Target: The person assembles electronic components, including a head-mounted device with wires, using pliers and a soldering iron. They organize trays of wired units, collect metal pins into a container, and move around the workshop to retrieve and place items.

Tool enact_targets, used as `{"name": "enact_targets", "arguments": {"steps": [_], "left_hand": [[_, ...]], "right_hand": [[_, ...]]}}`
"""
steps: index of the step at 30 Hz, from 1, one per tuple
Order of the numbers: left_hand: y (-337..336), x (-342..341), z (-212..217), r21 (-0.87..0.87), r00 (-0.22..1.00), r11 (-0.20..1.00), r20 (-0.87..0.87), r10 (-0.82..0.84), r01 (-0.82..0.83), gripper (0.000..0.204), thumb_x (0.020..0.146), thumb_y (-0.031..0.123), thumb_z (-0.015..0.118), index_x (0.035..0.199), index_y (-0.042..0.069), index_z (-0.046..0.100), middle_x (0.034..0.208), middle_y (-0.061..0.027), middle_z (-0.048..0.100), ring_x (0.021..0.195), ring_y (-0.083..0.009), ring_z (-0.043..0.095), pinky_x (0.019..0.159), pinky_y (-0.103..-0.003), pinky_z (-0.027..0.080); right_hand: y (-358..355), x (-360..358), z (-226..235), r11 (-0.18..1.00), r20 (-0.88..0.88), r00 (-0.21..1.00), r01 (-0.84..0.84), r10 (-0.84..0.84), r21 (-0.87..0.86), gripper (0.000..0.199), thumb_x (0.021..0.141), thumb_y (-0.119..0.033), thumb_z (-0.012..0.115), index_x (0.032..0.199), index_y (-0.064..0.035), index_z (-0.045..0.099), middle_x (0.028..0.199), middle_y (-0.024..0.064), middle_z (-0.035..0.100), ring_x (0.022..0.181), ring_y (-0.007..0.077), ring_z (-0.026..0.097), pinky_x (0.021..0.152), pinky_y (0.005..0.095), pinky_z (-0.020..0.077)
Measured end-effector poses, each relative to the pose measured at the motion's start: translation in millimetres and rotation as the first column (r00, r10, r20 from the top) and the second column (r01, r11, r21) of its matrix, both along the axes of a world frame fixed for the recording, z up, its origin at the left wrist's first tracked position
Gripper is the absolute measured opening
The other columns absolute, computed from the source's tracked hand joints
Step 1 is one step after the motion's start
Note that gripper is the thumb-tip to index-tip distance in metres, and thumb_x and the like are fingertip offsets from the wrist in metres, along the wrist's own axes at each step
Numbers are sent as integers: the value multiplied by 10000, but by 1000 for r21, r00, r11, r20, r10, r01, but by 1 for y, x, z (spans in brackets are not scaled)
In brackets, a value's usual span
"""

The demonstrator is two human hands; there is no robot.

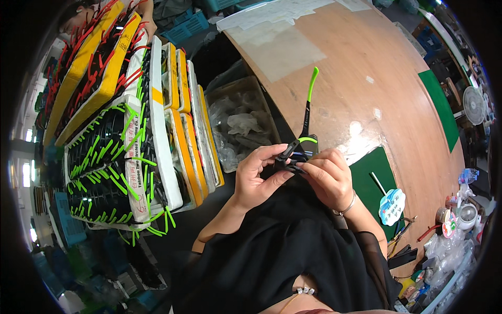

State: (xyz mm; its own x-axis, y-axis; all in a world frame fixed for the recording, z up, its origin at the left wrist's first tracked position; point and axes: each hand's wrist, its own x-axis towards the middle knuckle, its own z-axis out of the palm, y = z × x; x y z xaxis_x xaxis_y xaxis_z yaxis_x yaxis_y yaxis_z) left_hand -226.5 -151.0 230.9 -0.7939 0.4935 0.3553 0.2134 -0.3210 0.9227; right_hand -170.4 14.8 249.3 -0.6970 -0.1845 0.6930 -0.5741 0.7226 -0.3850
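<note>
Both of my hands are on a pair of black sunglasses (306, 119), held just above the near edge of the wooden table. One temple points up and away, ending in a bright green tip. My left hand (260, 175) pinches the left part of the frame between thumb and fingers. On the other side, my right hand (330, 177) closes its fingertips at the lens and frame edge. A dark shiny lens (302, 156) shows between the hands. The fingers partly cover the frame, so the other temple is hard to make out.
Stacked trays (171, 152) of glasses with green and red tips rise at the left. Behind them is another person's arm (147, 21). A box of plastic bags (219, 97) sits beside the table (366, 57). At right lie a green mat (361, 175), a cloud-shaped sign (392, 206) and a fan (467, 215).
</note>
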Motion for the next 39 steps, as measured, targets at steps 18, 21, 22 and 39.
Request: {"name": "enact_targets", "arguments": {"steps": [18,21,22,39], "left_hand": [[60,58,42,-173,814,971,-580,34,-164,548,627,11,711,1090,-46,424,837,-124,598,774,-204,586,767,-318,444],[66,66,44,-252,839,956,-544,-13,-148,431,652,43,698,1016,-34,481,817,-90,589,757,-190,573,887,-369,351],[69,69,40,-238,842,955,-539,21,-175,407,655,46,692,1006,-17,494,812,-82,590,747,-193,567,858,-363,367],[44,84,32,845,183,463,517,-836,-270,315,806,107,437,1111,32,449,730,1,451,712,-122,415,794,-293,344]], "right_hand": [[25,53,-34,948,-13,998,59,-66,-313,197,567,-56,644,747,-27,569,806,82,596,670,249,555,589,306,431],[33,67,-34,920,6,998,61,-63,-388,222,561,-28,650,768,-18,570,802,92,596,675,252,559,581,311,432],[34,71,-32,919,26,998,67,-61,-389,234,560,-17,653,778,-14,571,794,93,592,672,253,556,580,311,433],[65,120,-32,553,436,880,461,-186,-694,105,799,-6,466,874,24,533,794,60,531,681,99,495,609,204,398]]}}
